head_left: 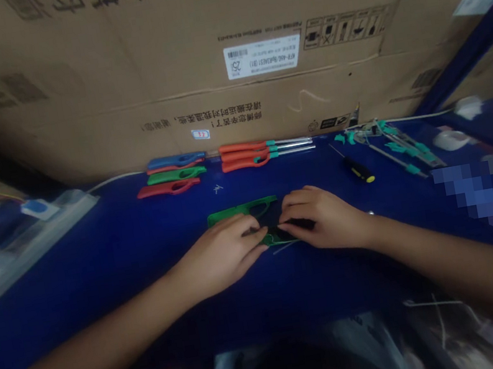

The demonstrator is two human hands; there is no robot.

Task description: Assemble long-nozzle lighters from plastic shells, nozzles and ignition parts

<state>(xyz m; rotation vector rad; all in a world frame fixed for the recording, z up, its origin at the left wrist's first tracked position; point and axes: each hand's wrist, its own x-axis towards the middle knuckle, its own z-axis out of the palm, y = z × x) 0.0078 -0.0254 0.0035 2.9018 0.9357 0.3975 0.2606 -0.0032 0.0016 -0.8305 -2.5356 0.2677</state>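
Observation:
A flat green plastic shell [237, 212] lies on the blue table [110, 245], with a dark part in its middle. My left hand [222, 252] rests over its near left side, fingers curled and pinched at the dark part. My right hand [322, 217] presses on the shell's right end, fingers bent and together. The fingertips of both hands nearly meet. A thin wire [285, 246] sticks out below them.
Blue, green and red plastic shells [173, 174] and orange-handled tools [260, 152] lie at the back. A black-and-yellow screwdriver [357, 169] and teal-tipped metal parts [391, 144] lie right. A large cardboard box [225, 56] walls the back. A white tray [23, 234] sits left.

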